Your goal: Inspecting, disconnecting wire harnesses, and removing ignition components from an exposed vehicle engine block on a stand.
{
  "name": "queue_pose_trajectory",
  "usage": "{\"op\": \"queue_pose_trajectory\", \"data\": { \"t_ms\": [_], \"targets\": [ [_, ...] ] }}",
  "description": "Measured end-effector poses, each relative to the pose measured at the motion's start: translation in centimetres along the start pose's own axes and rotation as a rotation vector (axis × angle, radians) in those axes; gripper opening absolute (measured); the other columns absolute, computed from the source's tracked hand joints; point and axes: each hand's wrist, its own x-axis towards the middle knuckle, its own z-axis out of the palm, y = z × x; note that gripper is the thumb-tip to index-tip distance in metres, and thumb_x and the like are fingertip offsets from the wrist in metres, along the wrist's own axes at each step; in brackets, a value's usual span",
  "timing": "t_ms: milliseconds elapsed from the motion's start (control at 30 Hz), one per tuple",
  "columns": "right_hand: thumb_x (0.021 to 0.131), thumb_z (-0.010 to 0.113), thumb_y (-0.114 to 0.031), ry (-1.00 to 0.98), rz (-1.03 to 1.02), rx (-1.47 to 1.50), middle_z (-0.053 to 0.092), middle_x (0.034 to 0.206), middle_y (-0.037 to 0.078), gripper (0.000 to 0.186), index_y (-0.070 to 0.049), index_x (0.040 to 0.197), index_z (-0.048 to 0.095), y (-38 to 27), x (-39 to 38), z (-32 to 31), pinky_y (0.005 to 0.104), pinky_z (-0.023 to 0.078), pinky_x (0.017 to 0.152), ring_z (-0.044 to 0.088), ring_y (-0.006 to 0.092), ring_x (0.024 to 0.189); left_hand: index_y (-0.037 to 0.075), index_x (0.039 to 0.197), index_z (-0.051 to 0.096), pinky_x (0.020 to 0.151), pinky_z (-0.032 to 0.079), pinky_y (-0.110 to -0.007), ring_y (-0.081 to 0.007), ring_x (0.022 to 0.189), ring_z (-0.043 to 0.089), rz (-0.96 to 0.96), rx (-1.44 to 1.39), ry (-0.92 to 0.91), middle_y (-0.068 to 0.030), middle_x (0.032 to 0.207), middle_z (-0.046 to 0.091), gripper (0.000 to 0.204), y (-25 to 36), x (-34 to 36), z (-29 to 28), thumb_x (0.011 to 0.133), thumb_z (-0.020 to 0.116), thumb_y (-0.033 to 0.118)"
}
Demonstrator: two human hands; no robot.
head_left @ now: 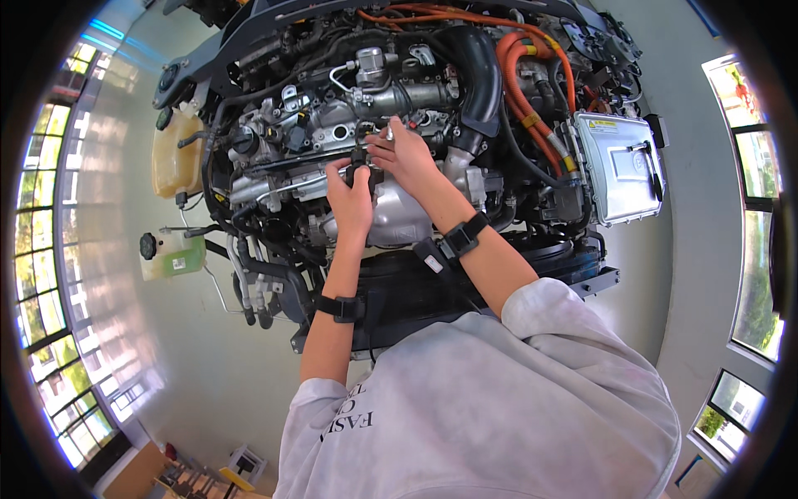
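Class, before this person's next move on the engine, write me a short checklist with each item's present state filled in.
1. Left hand has the dark part between thumb and fingers: ok.
2. Right hand has a firm hold on something: cannot tell, fingertips crowd small parts.
3. Orange cables clear of both hands: ok, off to the right.
4. Sleeves clear of the engine: ok.
5. Hands covered: not ok, both bare.

Daylit room, dark-framed windows both sides.
Left windows (37,279) reflect off glossy pale floor (195,366); right windows (756,249) sit in grey wall (698,266).
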Motion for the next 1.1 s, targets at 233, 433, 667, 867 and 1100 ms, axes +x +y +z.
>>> {"op": "queue_pose_trajectory", "data": {
  "t_ms": [233,433,667,867,1100],
  "targets": [
    [0.098,0.047,-0.031,-0.067,-0.075,-0.167,0.058,0.077,0.002,0.032,-0.002,0.09,0.058,-2.8,-11.2,-8.3,0.0238,0.044,0.065,0.055,0.01,0.071,0.002,0.114,0.047,0.048,0.045,-0.027,-0.0138,0.052,0.057,0.135,0.191,-0.016,-0.0096,0.074,0.062,0.041,-3.3,0.8,-0.5,0.083,0.065,0.021],
    [0.095,0.052,-0.028,0.213,-0.244,-0.42,0.051,0.064,-0.001,0.031,0.001,0.095,0.063,-4.5,-18.3,-17.9,0.0212,0.036,0.053,0.043,0.0046,0.057,0.002,0.113,0.052,0.052,0.047,-0.029,-0.0146,0.054,0.057,0.325,0.31,0.119,-0.0092,0.075,0.063,0.038,-4.9,1.5,-0.3,0.085,0.064,0.025],
    [0.089,0.055,-0.018,0.427,-0.41,-0.624,0.062,0.072,0.006,0.03,0.005,0.109,0.059,-9.5,-20.3,-27.4,0.0252,0.045,0.059,0.056,0.0111,0.062,0.0,0.108,0.055,0.047,0.047,-0.026,-0.0149,0.056,0.056,0.392,0.313,0.183,-0.0105,0.082,0.061,0.033,-5.4,1.5,-0.1,0.09,0.057,0.028],
    [0.081,0.064,-0.022,0.696,-0.608,-1.053,0.068,0.088,0.017,0.032,0.002,0.102,0.062,-15.3,-17.3,-30.7,0.0345,0.05,0.069,0.065,0.0267,0.079,-0.001,0.107,0.056,0.049,0.047,-0.028,-0.0154,0.054,0.056,0.383,0.37,0.188,-0.0099,0.078,0.061,0.035,-4.9,0.6,0.5,0.091,0.056,0.03],
    [0.075,0.066,-0.025,0.719,-0.744,-1.373,0.066,0.088,0.011,0.032,-0.006,0.1,0.066,-18.3,-12.9,-32.8,0.0392,0.049,0.076,0.062,0.0305,0.089,0.0,0.108,0.056,0.049,0.046,-0.028,-0.0154,0.054,0.057,0.415,0.438,0.267,-0.0106,0.079,0.062,0.035,-5.0,0.1,0.6,0.09,0.056,0.03]
  ]
}}
